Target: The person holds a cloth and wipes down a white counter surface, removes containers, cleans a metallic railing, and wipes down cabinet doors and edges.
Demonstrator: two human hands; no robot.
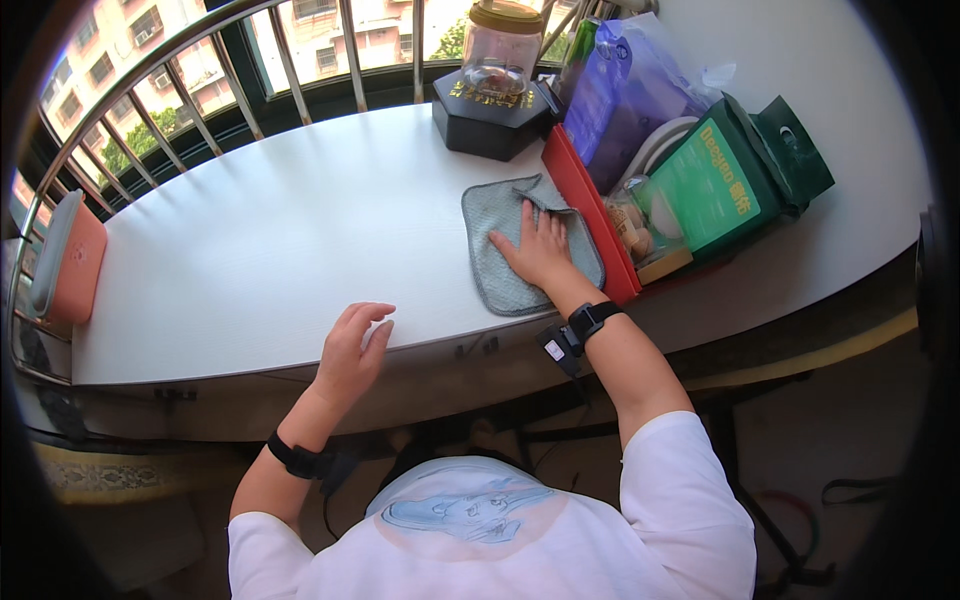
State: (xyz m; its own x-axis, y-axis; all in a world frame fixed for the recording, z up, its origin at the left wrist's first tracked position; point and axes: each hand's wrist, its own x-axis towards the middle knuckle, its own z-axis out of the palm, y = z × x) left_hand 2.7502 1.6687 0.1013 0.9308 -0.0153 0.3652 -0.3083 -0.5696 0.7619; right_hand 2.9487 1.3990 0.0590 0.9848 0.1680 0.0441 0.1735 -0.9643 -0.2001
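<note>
A grey-green cleaning cloth (pixel 500 262) lies spread on the white countertop (pixel 270 240), its far right edge and corner folded over. My right hand (pixel 540 246) rests flat on the cloth with the fingers stretched out, their tips at the folded part. The cloth's right side reaches the wall of a red box (pixel 590 205). My left hand (pixel 352 348) hovers by the counter's front edge, empty, its fingers loosely curved and the thumb apart.
The red box holds a green package (pixel 715 180), a purple bag (pixel 625 100) and a clear container. Behind the cloth, a lidded jar (pixel 500 50) stands on a black hexagonal box (pixel 487 125). A pink container (pixel 78 262) sits far left, beside metal railings (pixel 200 110).
</note>
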